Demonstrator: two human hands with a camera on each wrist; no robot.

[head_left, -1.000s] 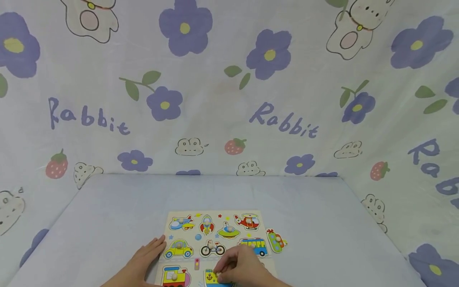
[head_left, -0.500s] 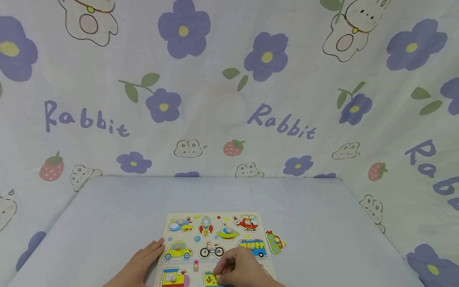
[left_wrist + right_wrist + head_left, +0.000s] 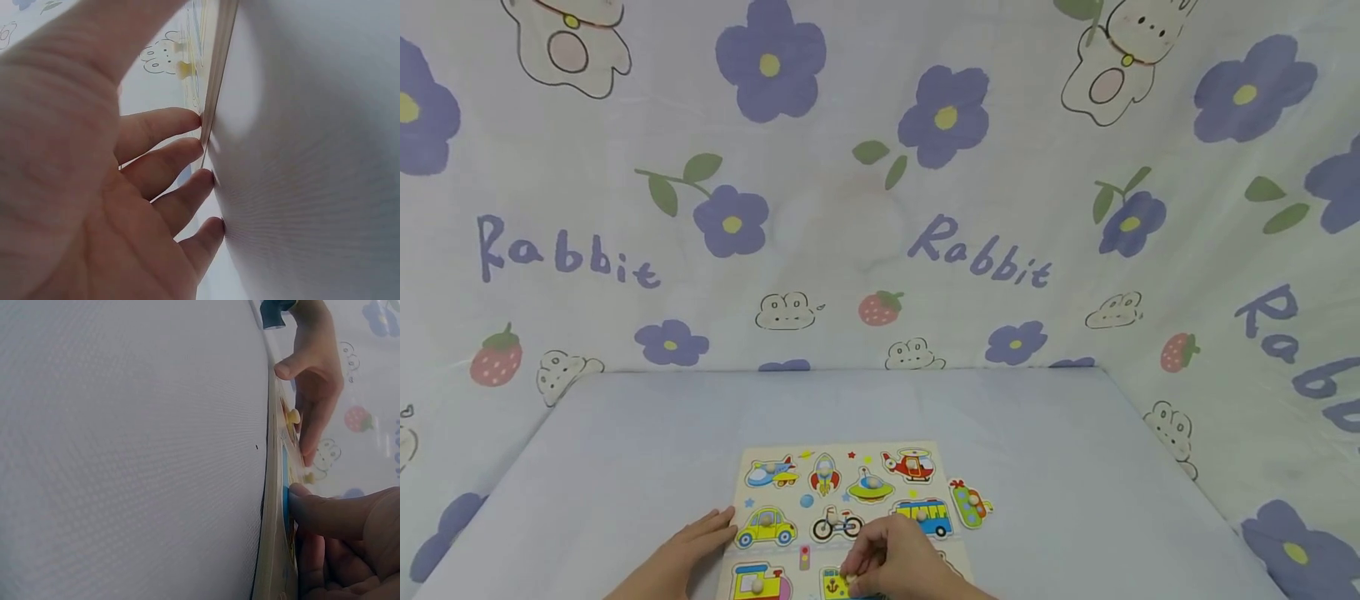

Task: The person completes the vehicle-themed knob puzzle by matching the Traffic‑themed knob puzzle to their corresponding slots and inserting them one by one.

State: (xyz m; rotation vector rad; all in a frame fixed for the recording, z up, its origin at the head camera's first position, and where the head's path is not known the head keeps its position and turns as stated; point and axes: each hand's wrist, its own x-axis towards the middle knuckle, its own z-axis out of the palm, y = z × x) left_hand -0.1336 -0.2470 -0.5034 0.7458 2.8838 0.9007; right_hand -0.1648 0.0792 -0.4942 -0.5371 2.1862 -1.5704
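A wooden knob puzzle board (image 3: 805, 586) printed with vehicles lies at the near side of the table. My right hand (image 3: 906, 560) pinches the small knob of the yellow and blue ship puzzle piece (image 3: 832, 583), which sits over the board's front row. In the right wrist view, the thumb reaches the blue part of the ship piece; the curled fingers partly hide it. Along the board's left edge rests my left hand (image 3: 683, 552), its fingers fairly straight. The left wrist view has the fingertips of that hand (image 3: 144, 187) against the board's side and the table.
A green submarine piece (image 3: 970, 505) with a red propeller lies just off the board's right edge. Car (image 3: 766, 528), bicycle (image 3: 837, 525), bus (image 3: 922, 517), train (image 3: 760, 582) and several flying-craft pieces fill the board. Behind the table (image 3: 850, 404) hangs a rabbit-and-flower print cloth (image 3: 842, 250).
The head view has shifted slightly, so the scene sits a little further left. Both hands keep their places, the right still pinching the ship piece's knob.
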